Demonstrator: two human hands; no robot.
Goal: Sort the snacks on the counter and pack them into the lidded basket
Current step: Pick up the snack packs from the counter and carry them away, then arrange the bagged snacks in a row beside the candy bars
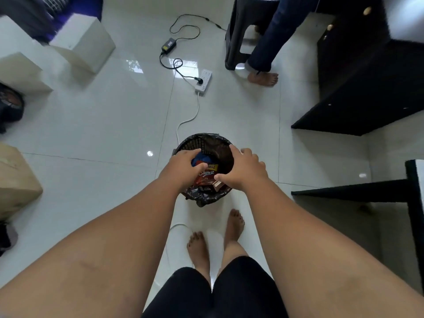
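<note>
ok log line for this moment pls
stage: packing | basket: on floor, open | left hand: on red snack pack | right hand: over rim

Both hands reach into a dark round basket (202,143) on a white tiled floor (103,125): the left hand (183,165) grips snack packets (206,174), the right hand (243,169) rests on the rim.
</note>
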